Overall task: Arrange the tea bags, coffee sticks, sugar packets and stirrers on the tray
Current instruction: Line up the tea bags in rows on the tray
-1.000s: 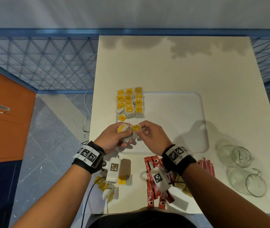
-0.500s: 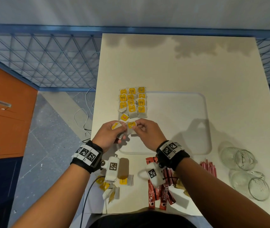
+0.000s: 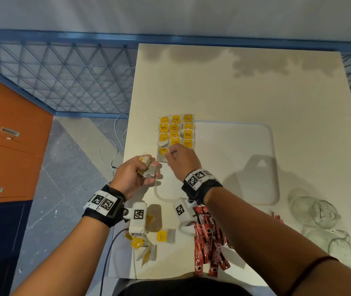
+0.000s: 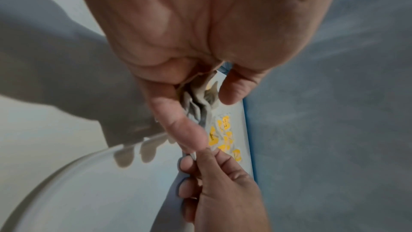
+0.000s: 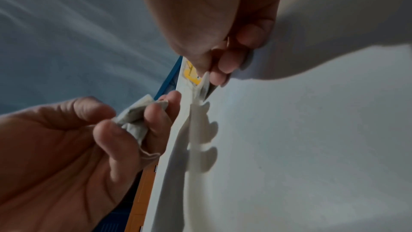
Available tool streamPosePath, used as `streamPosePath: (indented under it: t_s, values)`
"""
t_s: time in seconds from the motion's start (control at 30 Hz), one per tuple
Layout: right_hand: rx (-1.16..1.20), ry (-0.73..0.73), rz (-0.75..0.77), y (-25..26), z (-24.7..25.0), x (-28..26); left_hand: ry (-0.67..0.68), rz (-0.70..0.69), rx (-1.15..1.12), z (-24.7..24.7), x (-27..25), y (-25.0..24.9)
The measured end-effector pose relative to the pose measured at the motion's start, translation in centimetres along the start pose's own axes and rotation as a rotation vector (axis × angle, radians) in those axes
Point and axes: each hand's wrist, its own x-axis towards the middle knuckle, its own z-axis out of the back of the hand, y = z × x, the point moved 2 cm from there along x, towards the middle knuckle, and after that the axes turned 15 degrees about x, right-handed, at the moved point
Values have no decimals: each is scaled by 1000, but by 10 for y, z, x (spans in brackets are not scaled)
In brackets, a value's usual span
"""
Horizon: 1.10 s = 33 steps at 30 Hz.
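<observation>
A matte cream desk (image 3: pixel 255 86) carries a smooth white rounded-corner tray (image 3: pixel 234 159), whose far-left corner holds flat paper tea bags (image 3: pixel 176 130) with yellow square tags in neat rows. Glossy red coffee sticks (image 3: pixel 208 242) lie on the desk's near edge. The left hand (image 3: pixel 131 176) grips a crumpled bunch of tea bags beside the tray, while the right hand (image 3: pixel 181 159) pinches one thin tea bag (image 5: pixel 204 85) just below the rows.

The tea bags (image 3: pixel 176 132) on the white tray (image 3: pixel 234 159) were pale grey with yellow tags bearing dark print. The coffee sticks (image 3: pixel 210 242) near the right arm were red with white lettering. The desk (image 3: pixel 245 88) was cream. The wristbands (image 3: pixel 104 205) carried black-and-white square markers. The cabinet (image 3: pixel 5 142) at left was orange.
</observation>
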Motion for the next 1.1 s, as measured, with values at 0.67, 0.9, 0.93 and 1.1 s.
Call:
streamPosePath:
  t_s: [0.67, 0.9, 0.93, 1.1]
  values:
    - [196, 21, 56, -3, 13, -22, 97, -38, 273, -10, 2, 6]
    - [360, 86, -37, -10, 22, -37, 142, -92, 428, -28, -4, 1]
    - [347, 81, -42, -12, 25, -36, 154, -91, 440, -30, -5, 0]
    - [306, 63, -47, -23, 37, -37, 169, -49, 438, -39, -2, -3]
